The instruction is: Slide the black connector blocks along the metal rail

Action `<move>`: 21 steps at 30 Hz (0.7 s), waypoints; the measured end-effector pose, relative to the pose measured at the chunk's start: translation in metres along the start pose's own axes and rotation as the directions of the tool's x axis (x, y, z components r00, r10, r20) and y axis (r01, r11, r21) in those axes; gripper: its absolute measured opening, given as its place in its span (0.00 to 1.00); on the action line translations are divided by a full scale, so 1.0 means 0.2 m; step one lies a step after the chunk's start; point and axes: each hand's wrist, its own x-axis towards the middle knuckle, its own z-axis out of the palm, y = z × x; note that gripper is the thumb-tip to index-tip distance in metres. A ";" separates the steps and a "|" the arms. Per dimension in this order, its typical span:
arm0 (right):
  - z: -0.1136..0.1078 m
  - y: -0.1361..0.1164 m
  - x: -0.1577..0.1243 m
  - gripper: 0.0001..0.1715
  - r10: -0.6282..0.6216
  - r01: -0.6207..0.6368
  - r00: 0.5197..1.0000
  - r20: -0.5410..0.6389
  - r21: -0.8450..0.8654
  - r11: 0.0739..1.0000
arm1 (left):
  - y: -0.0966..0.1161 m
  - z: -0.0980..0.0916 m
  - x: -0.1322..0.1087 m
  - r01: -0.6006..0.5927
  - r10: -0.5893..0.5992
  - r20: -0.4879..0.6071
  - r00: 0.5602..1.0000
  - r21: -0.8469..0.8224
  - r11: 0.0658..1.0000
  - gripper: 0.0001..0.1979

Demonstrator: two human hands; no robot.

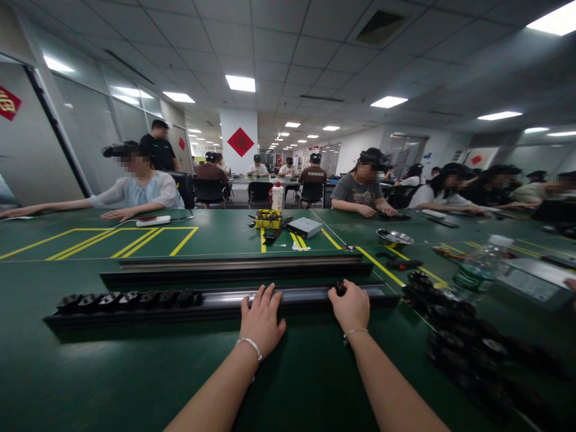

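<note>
Near rail filled at its left end, bare metal showing to the right

The near rail (220, 303) is laid left to right across the green table (135, 378), close in front of the hands. Its left part is occupied by a row of black parts (128, 300); from there rightward, its shiny floor is exposed. From this layout the work is judged to be partway along, with under half of the length filled. More pieces are left in a loose heap (454, 342) on the right side of the table.

The left hand (263, 318) is laid over the middle of the near rail, fingers spread and extended across it. By the right hand (353, 309), a small black piece (341, 288) is gripped between thumb and fingers at the rail's right part; whether it is seated there cannot be told.

Seven or eight parts are counted in the row, their edges being blurred; one is held. The heap cannot be counted reliably. One far rail (238, 276) is seen just beyond the near one, with no parts made out in it. Farther off, one metal bowl (395, 237), one yellow box (267, 221) and one small grey box (304, 227) are set out; one clear bottle (477, 270) is placed beyond the heap.
</note>
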 end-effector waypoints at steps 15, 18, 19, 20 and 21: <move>0.02 0.01 0.00 0.25 0.013 -0.012 1.000 -0.022 0.014 1.000 | -0.02 0.03 0.00 -0.030 0.030 -0.035 0.999 -0.001 1.000 0.27; 0.02 0.01 0.00 0.26 0.033 -0.032 0.999 -0.024 0.032 0.999 | -0.01 0.03 0.00 -0.029 0.029 -0.038 0.999 -0.001 1.000 0.27; 0.02 0.01 0.00 0.26 0.040 -0.039 0.999 -0.020 0.037 0.999 | -0.01 0.03 0.00 -0.027 0.027 -0.037 0.999 0.001 1.000 0.27; 0.02 0.01 0.00 0.26 0.046 -0.046 0.999 -0.014 0.040 0.998 | -0.01 0.03 0.00 -0.024 0.024 -0.036 0.999 0.002 1.000 0.27; 0.02 0.01 0.00 0.26 0.051 -0.051 0.999 -0.009 0.041 0.998 | -0.01 0.03 0.00 -0.022 0.022 -0.034 0.999 0.003 1.000 0.27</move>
